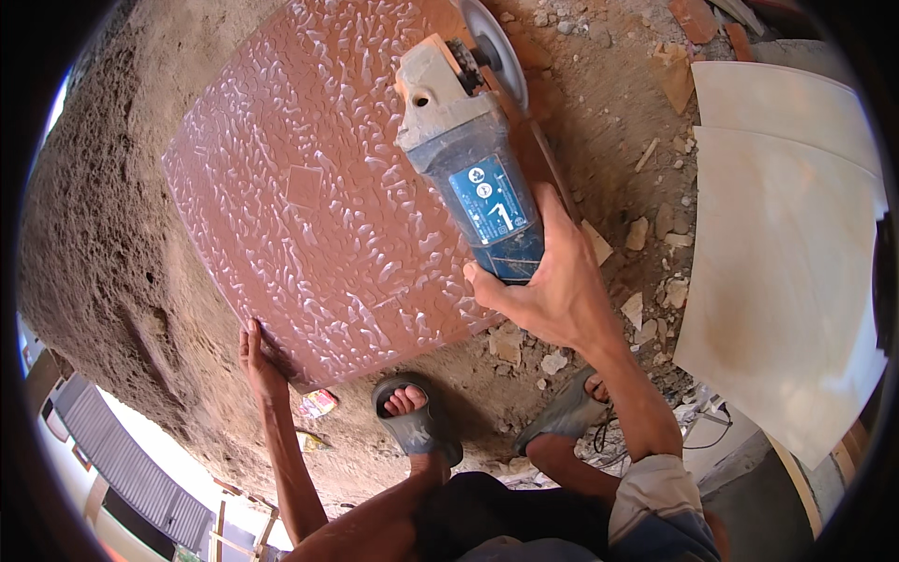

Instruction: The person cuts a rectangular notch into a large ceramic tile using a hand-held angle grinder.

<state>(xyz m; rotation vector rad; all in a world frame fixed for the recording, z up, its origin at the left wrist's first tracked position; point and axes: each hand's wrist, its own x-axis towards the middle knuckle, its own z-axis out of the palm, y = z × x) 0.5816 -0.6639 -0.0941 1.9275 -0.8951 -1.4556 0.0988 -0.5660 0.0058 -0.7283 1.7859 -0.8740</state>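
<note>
Brown, uneven dirt ground [103, 215] spreads right across, and on it, left of centre, lies a big reddish-brown tile [272, 253] with a glossy, rippled face! Over by the ground's right side, pale cream, smooth flat slabs [777, 253] overlap; between them and the tile runs a strip of dirt scattered with stone chips [637, 234]. Above the tile's right-hand part, a blue-and-grey angle grinder [473, 169] points away from the person, its thin round disc [498, 47] at the tile's far right edge; contact there, I can't call. Right hand [560, 290]: wrist bent, fingers wrapped round the grinder's rear body, thumb on its left! Left hand [264, 370]: low at the tile's left edge, just beside the near corner, fingers against that edge; whether they close underneath, can't tell. Dark grey sandals [426, 433] stand near the tile's near edge, a small colourful wrapper [317, 404] just beside its near corner.
</note>
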